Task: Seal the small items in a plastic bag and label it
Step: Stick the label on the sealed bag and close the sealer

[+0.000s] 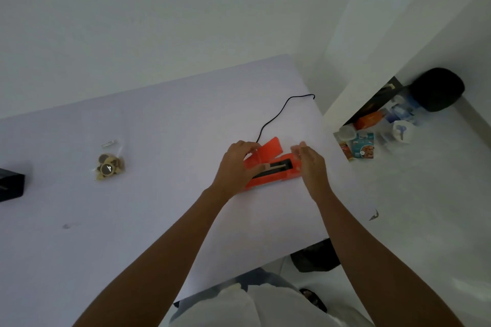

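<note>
- Plastic bag (109, 163): clear, lying flat on the white table (148, 207), well to the left of both hands. It contains a cluster of small round items (107, 166), dark and tan; a white label (109, 143) sits at its upper end.
- Heat sealer (268, 167): orange body lying on the table near the right edge, lid (268, 150) raised and tilted up, exposing a dark inner strip. A black cord (281, 111) runs from its far end toward the table's back corner.
- Left hand (236, 167): rests on the left part of the sealer, fingers curled over the lid's edge, thumb lying across the dark strip.
- Right hand (309, 164): held flat and spread just beside the sealer's right end, gripping nothing; whether it touches the body cannot be determined.
- Black box (10, 186): at the table's left edge, partly cut off.
- Floor to the right of the table: assorted packets and containers (372, 135) and a dark rounded object (437, 89) against the wall.
</note>
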### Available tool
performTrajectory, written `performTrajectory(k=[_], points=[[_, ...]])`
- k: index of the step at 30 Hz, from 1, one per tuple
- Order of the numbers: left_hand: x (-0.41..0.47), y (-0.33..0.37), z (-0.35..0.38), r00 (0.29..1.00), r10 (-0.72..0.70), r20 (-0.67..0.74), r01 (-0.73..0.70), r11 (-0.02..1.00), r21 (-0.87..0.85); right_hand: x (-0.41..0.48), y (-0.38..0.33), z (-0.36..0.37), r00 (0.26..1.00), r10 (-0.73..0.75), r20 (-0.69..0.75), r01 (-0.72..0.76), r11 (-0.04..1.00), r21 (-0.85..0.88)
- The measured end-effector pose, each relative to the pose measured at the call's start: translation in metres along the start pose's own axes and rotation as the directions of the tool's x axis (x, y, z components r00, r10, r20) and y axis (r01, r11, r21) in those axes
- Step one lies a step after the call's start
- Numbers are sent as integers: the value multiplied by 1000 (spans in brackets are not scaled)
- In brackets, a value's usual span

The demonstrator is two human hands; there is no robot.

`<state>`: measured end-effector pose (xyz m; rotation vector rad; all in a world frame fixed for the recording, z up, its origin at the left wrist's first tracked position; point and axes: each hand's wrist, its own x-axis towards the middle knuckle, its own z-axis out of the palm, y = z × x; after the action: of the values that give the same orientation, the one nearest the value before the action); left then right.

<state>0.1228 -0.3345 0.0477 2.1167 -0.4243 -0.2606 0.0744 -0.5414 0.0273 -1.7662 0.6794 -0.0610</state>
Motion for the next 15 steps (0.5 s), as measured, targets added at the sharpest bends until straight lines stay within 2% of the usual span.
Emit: performTrajectory(k=[2, 4, 7, 10, 15], points=[[7, 1, 12, 1000, 0, 11, -1, 998, 62, -1, -12, -4, 993, -84, 78, 75, 990, 116], [11, 0, 23, 1000, -7, 15, 6, 995, 100, -3, -21, -7, 976, -169, 134, 151, 980, 131], [14, -2, 34, 1000, 6, 10, -8, 986, 168, 0, -26, -5, 968, -208, 143, 207, 978, 24], [12, -11, 38, 999, -2, 48, -9, 973, 231, 5, -24, -6, 972, -180, 148, 189, 981, -46], [-9, -50, 29, 969, -216, 118, 157, 913, 377, 7, -17, -12, 959, -145, 245, 157, 987, -28]])
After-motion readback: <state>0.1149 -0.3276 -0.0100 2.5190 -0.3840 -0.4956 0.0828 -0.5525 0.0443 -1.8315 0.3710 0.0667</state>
